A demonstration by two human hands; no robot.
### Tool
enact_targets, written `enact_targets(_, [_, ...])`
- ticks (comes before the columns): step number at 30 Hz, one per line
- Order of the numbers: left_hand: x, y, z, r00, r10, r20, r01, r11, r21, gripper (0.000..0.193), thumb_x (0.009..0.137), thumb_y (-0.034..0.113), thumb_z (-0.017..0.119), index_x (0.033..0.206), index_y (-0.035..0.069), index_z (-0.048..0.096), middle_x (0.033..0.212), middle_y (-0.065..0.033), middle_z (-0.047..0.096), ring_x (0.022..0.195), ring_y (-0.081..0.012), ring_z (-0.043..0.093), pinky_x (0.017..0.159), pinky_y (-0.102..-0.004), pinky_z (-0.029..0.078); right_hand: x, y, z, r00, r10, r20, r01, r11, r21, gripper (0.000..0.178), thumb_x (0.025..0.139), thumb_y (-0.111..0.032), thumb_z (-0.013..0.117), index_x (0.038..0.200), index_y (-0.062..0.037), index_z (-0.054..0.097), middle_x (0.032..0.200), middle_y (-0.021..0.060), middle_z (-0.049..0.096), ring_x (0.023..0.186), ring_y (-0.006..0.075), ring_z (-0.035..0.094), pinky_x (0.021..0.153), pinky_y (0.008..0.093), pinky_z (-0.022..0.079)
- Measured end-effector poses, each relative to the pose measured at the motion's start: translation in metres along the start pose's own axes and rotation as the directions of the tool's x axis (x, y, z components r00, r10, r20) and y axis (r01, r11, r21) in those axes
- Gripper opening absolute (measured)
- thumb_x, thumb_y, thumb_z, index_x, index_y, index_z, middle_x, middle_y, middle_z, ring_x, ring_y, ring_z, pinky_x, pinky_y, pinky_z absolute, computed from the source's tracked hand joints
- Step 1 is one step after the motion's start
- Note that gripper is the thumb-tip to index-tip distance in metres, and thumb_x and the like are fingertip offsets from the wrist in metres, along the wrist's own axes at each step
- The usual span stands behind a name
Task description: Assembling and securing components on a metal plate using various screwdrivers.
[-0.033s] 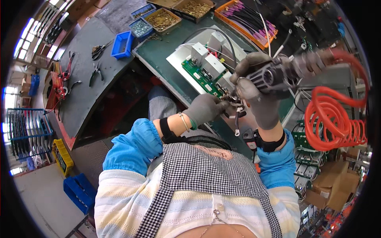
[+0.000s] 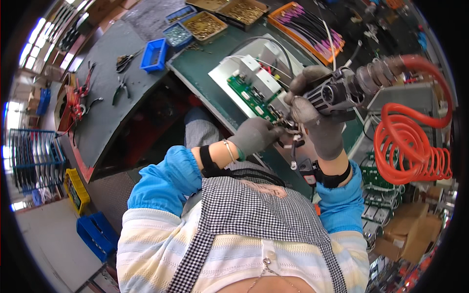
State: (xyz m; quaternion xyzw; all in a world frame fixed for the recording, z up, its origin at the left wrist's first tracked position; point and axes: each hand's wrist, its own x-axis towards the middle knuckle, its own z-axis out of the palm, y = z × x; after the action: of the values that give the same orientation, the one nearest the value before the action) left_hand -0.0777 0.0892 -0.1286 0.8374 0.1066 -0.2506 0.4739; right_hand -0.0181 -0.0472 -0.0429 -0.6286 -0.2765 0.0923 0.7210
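My right hand (image 2: 322, 128), in a grey glove, is wrapped round a dark air-powered driver (image 2: 333, 94) joined to a red coiled hose (image 2: 408, 146). The driver's tip sits behind my fingers at the near end of a white-plated unit with a green circuit board (image 2: 250, 100) and silvery heat sinks (image 2: 264, 82). My left hand (image 2: 254, 136), gloved too, pinches at that same end, close to the driver's tip; what lies between its fingers is hidden. A short black cable with a ring lug (image 2: 293, 155) hangs between my hands.
Blue bins (image 2: 154, 54) and trays of brass hardware (image 2: 204, 25) stand at the far side. An orange tray (image 2: 281, 22) holds black cables with pink ends. Pliers (image 2: 120, 91) lie on the left table. Green boards (image 2: 383, 178) and a cardboard box (image 2: 408, 229) are at right.
The table and unit sit slightly farther right and lower in the view. The hanging cable's lug has swung a little. Both hands keep nearly the same place and grip.
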Motion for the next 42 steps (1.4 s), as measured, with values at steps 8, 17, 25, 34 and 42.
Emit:
enact_targets(8, [0.003,0.004,-0.005,1.0,0.007,0.026,-0.012,0.985,0.172,0.041,0.088,0.043,0.053,0.092,0.007,0.071,0.075,-0.0136,0.067,0.075,-0.0278,0.066,0.072,-0.0382,0.051,-0.002,0.004,0.006,0.995,-0.103,-0.016,0.103,0.993,0.057,0.046,0.076,0.0,0.059,0.12,-0.0031,0.046,0.097,0.0094,0.057,0.08,0.0151,0.059,0.073,0.0287,0.052])
enact_targets(17, [-0.004,-0.007,-0.048,0.892,0.16,0.423,-0.074,0.975,-0.212,0.028,0.091,0.028,0.055,0.091,0.002,0.066,0.071,-0.0055,0.065,0.06,-0.0148,0.062,0.056,-0.029,0.049,-0.004,-0.007,0.014,0.991,-0.063,-0.117,0.072,0.994,0.079,0.041,0.075,-0.006,0.062,0.114,-0.002,0.048,0.097,0.0085,0.057,0.078,0.0142,0.059,0.07,0.0268,0.051])
enact_targets(25, [0.026,-0.163,-0.272,0.916,0.188,-0.356,-0.115,0.97,0.216,0.03,0.084,0.026,0.063,0.104,0.004,0.067,0.088,-0.0086,0.069,0.077,-0.0164,0.063,0.074,-0.031,0.051,-0.002,-0.007,0.025,0.927,-0.08,-0.366,0.081,0.997,-0.014,0.049,0.073,-0.017,0.068,0.115,-0.0008,0.049,0.095,0.009,0.055,0.074,0.0162,0.055,0.066,0.029,0.048])
enact_targets(34, [0.107,-0.209,-0.398,0.817,-0.009,-0.577,0.338,0.818,0.466,0.032,0.081,0.021,0.062,0.111,0.011,0.063,0.106,-0.0135,0.066,0.1,-0.0319,0.062,0.085,-0.0391,0.049,-0.008,-0.046,0.024,0.821,-0.278,-0.499,0.231,0.961,-0.155,0.051,0.067,-0.009,0.059,0.115,0.0017,0.043,0.092,0.0101,0.05,0.068,0.0178,0.051,0.064,0.03,0.044])
enact_targets(42, [0.187,-0.142,-0.397,0.845,0.393,-0.362,-0.217,0.872,0.439,0.039,0.076,0.021,0.068,0.112,0.007,0.062,0.102,-0.0135,0.067,0.096,-0.0276,0.064,0.082,-0.0354,0.049,-0.035,-0.072,0.044,0.528,-0.502,-0.685,0.239,0.862,-0.448,0.053,0.073,-0.021,0.059,0.116,0.0067,0.044,0.095,0.0114,0.044,0.075,0.0186,0.048,0.065,0.032,0.04])
